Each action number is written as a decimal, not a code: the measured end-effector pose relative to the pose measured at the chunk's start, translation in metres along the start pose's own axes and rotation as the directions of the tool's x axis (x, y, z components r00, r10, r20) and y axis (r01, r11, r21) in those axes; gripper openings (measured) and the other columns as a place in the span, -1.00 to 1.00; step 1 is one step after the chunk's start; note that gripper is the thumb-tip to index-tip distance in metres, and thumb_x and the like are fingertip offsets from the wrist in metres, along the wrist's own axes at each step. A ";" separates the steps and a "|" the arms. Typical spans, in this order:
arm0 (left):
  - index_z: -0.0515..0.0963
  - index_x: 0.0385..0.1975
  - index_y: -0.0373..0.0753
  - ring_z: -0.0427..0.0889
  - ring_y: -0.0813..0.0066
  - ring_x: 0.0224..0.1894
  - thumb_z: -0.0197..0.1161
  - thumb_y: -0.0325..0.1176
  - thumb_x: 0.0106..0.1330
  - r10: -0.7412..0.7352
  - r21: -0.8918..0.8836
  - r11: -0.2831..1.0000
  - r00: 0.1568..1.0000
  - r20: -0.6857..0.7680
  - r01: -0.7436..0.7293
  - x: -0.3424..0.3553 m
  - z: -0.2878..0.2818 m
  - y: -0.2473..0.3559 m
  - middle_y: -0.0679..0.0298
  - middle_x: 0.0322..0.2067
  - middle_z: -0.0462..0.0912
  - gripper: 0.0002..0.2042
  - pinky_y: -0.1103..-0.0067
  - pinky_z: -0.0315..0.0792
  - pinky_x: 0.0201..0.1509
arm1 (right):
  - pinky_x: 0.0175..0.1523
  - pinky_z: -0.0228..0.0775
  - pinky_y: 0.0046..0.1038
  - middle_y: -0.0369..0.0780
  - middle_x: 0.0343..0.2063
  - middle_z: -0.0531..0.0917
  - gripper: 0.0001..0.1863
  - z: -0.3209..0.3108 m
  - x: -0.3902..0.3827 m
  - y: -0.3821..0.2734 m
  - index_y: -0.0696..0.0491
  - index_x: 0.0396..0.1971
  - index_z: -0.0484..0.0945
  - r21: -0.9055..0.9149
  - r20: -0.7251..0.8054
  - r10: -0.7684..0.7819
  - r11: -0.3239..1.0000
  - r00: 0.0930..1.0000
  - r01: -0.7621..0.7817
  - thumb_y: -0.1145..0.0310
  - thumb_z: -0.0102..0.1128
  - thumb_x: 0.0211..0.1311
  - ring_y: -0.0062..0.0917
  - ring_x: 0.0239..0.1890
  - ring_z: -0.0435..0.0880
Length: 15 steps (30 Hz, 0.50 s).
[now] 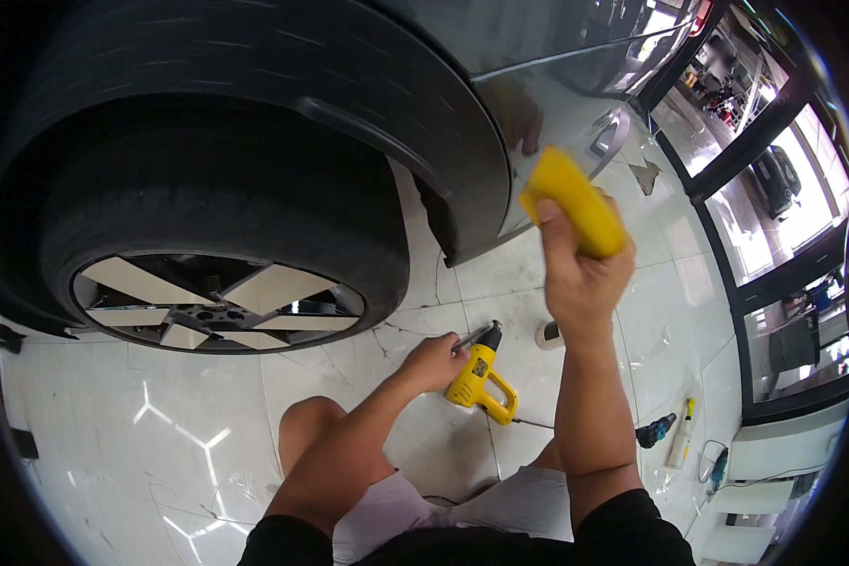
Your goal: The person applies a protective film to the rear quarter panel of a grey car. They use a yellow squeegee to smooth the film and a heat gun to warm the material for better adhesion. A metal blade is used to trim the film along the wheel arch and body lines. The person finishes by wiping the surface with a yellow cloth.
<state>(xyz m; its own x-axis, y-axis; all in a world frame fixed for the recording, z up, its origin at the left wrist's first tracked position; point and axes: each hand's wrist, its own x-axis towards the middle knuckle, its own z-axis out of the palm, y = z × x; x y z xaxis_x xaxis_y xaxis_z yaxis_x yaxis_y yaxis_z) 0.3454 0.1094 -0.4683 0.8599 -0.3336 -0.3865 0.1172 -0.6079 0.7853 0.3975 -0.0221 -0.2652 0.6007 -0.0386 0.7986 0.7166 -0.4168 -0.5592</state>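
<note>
My right hand (590, 278) is raised beside the car's dark grey lower panel (481, 189), thumb and fingers closed on a flat yellow squeegee (575, 203). The squeegee is slightly blurred, with its free end up near the panel. Lower down, my left hand (432, 363) is closed around a slim grey, stick-like tool (476, 337); its exact kind cannot be made out. A yellow heat gun (481, 382) with a black nozzle lies on the tiled floor just right of my left hand. The stick-like tool's tip reaches over beside the nozzle.
The car wheel (377, 236) and its arch fill the upper left. A small pale cup-like thing (547, 335) stands behind my right wrist. To the right lie a blue-black power tool (656, 431) and a bottle with a yellow top (682, 439). Black-framed glass doors (740, 292) line the right.
</note>
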 end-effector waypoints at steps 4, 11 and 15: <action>0.50 -0.15 -0.36 0.62 -0.05 -0.14 0.09 -0.13 0.36 -0.009 0.051 0.999 1.000 -0.007 0.009 -0.004 0.004 -0.003 -0.09 -0.23 0.65 -0.65 0.26 0.46 -0.06 | -0.20 0.49 -0.48 -0.12 -0.34 0.68 -0.84 0.010 0.011 -0.006 0.15 -0.33 0.59 -0.171 0.055 -0.155 0.972 0.986 0.162 0.60 0.31 0.05 -0.34 -0.31 0.68; 0.51 -0.14 -0.36 0.63 -0.04 -0.13 0.11 -0.11 0.37 0.010 0.021 1.000 1.000 -0.017 -0.010 -0.009 -0.009 -0.010 -0.08 -0.22 0.66 -0.63 0.27 0.47 -0.05 | -0.25 0.50 -0.42 -0.12 -0.38 0.66 -0.82 0.017 0.018 -0.016 0.14 -0.35 0.58 -0.342 0.080 -0.265 0.898 0.961 0.277 0.58 0.34 0.00 -0.28 -0.37 0.65; 0.52 -0.14 -0.35 0.64 -0.03 -0.14 0.12 -0.11 0.37 0.041 0.036 0.998 0.999 -0.006 -0.041 -0.012 -0.012 -0.005 -0.06 -0.24 0.66 -0.63 0.28 0.47 -0.06 | -0.24 0.50 -0.39 -0.11 -0.38 0.65 -0.82 0.015 0.015 -0.018 0.14 -0.35 0.58 -0.392 0.074 -0.232 0.887 0.970 0.243 0.59 0.34 0.00 -0.25 -0.37 0.65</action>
<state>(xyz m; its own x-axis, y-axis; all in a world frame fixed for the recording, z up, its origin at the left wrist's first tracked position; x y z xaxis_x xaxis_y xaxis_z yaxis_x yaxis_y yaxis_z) 0.3402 0.1248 -0.4620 0.8671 -0.3539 -0.3507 0.0636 -0.6195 0.7824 0.3987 -0.0011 -0.2467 0.4423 0.1269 0.8879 0.6427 -0.7353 -0.2150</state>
